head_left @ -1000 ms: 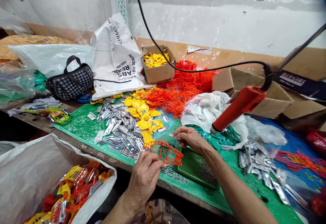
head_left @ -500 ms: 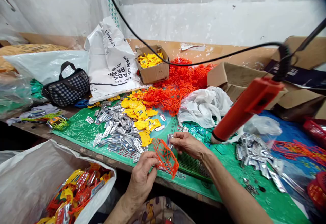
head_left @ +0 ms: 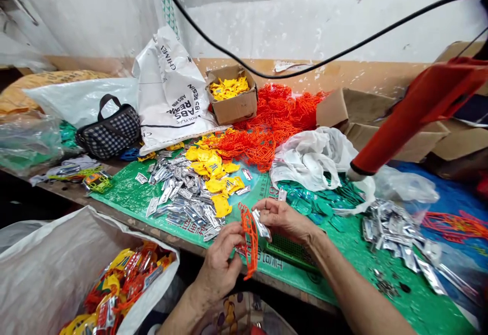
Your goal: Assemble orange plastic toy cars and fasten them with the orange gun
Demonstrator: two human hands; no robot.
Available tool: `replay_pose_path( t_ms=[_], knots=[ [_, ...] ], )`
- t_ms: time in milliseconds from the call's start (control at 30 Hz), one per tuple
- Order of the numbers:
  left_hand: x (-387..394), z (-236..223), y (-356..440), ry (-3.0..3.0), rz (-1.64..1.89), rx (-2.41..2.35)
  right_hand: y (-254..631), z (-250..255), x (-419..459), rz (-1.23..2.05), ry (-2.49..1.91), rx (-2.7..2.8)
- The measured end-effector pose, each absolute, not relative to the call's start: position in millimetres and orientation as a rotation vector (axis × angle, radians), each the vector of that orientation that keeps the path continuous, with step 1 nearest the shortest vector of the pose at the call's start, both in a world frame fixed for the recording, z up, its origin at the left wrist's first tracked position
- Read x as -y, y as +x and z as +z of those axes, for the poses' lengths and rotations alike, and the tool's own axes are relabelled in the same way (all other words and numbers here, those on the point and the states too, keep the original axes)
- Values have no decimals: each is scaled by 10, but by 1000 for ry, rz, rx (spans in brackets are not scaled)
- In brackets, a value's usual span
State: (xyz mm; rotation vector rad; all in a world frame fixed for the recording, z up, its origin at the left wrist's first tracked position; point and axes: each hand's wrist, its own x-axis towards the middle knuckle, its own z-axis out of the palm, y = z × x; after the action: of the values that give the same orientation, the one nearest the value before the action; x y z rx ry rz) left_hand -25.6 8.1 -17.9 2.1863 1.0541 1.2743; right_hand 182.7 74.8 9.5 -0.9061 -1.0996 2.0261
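Note:
My left hand (head_left: 221, 263) pinches an orange plastic lattice frame (head_left: 250, 246), turned nearly edge-on above the table's front edge. Between the thumb and fingers of my right hand (head_left: 286, 220) is a small silver chromed plastic part (head_left: 262, 224), held close beside the frame; whether the two touch I cannot tell. Under my right wrist, partly hidden, sits a green mesh basket (head_left: 292, 251). A heap of silver parts (head_left: 183, 192) and yellow plastic pieces (head_left: 213, 172) lies beyond my left hand. Flat teal-green pieces (head_left: 310, 200) are spread past my right hand.
A red electric screwdriver (head_left: 412, 114) hangs on the right from a black cable (head_left: 324, 65). At the back are a box of yellow pieces (head_left: 232, 109) and a pile of orange frames (head_left: 263, 136). A white sack (head_left: 57, 253) with assembled pieces stands front left. More silver parts (head_left: 389, 228) lie right.
My left hand has tilted the orange frame from lying flat to nearly edge-on. My right hand has brought the silver part down beside it. The screwdriver has swung right in view.

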Motion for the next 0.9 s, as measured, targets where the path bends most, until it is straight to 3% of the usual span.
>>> replay_pose_path(
  t_ms=[267,900],
  knots=[
    [-73,-120,-378,1769,1014,-922,1791,114,-684,1972,-897,1139],
    [-149,-7,-260,1392,1024,-1275,1685,183,-609,1769,-1021,1156]
  ],
)
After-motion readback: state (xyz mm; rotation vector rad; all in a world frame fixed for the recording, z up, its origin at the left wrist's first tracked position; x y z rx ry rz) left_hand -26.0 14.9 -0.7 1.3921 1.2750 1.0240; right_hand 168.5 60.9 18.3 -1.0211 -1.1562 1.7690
